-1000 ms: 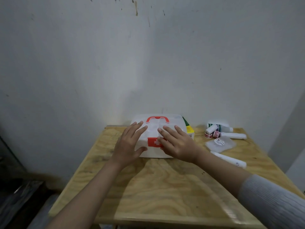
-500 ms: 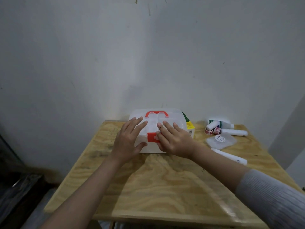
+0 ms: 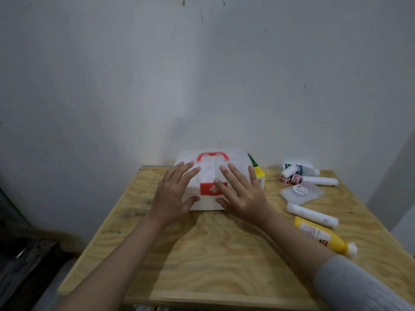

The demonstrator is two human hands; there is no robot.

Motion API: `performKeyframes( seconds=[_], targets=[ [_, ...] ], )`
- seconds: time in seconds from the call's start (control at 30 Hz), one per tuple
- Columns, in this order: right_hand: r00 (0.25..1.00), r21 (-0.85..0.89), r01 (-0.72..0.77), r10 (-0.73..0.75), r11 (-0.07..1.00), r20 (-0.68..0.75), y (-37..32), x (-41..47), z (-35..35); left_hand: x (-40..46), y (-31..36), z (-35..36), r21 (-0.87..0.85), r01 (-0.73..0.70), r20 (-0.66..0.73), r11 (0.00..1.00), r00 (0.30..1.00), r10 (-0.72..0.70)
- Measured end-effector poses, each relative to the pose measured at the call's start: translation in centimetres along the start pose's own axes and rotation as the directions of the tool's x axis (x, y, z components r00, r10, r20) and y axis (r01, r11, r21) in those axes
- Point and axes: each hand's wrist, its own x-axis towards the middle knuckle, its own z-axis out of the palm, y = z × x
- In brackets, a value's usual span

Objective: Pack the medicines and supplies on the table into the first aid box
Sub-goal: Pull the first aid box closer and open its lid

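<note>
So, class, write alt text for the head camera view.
Two open hands, left hand and right hand, rest on a closed white first aid box on a wooden table. Bandage rolls and a yellow bottle lie to its right.

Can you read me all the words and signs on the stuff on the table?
White cross sign, no words: on the red latch of the white plastic first aid box.
Print on the yellow squeeze bottle: too blurred to read.
Round sticker on the clear flat packet: too small to read.
Red and white tape rolls: marks unreadable.
Green and white bottle: unreadable.
Green and yellow carton: unreadable.
</note>
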Motion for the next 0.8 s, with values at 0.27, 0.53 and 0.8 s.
performKeyframes(
  seconds=[0.27, 0.53, 0.8],
  targets=[
    [0.997, 0.002, 0.048, -0.048, 0.999, -0.064, 1.0, 1.5, 0.9, 0.0, -0.3, 0.2, 0.006, 0.001, 0.008, 1.000, 1.000, -0.001],
    [0.981, -0.134, 0.191, -0.186, 0.972, 0.045, 1.1, 1.6, 1.3, 0.0, -0.2, 0.4, 0.003, -0.002, -0.016, 1.000, 1.000, 0.002],
    [0.935, -0.333, 0.347, -0.294, 0.877, 0.200, 0.4, 1.6, 1.2, 0.0, 0.0, 0.3, 0.008, 0.004, -0.006, 1.000, 1.000, -0.004]
  ],
)
